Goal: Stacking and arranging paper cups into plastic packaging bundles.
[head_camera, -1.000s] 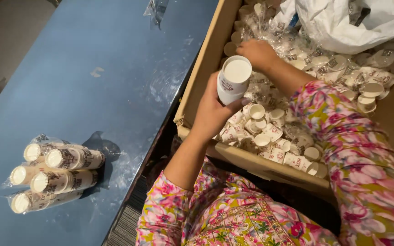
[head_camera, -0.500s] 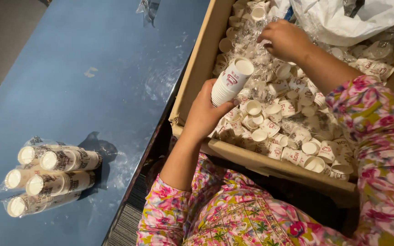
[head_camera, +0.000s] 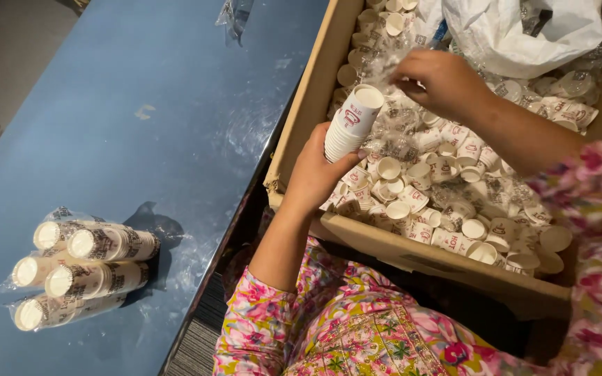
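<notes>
**A:** So the left hand point(head_camera: 315, 174) has its fingers wrapped round a nested stack of paper cups point(head_camera: 353, 122), tilted, just above the cardboard box point(head_camera: 301, 125)?

**B:** Yep. Right hand point(head_camera: 440, 80) is deeper in, fingers pinched on crinkly clear wrap among the loose cups point(head_camera: 447, 174). I'd keep the stack's open mouth facing the picking hand so each cup slides in straight. Bagged cup stacks point(head_camera: 78, 268) lie well apart on the blue surface point(head_camera: 141, 104).
</notes>
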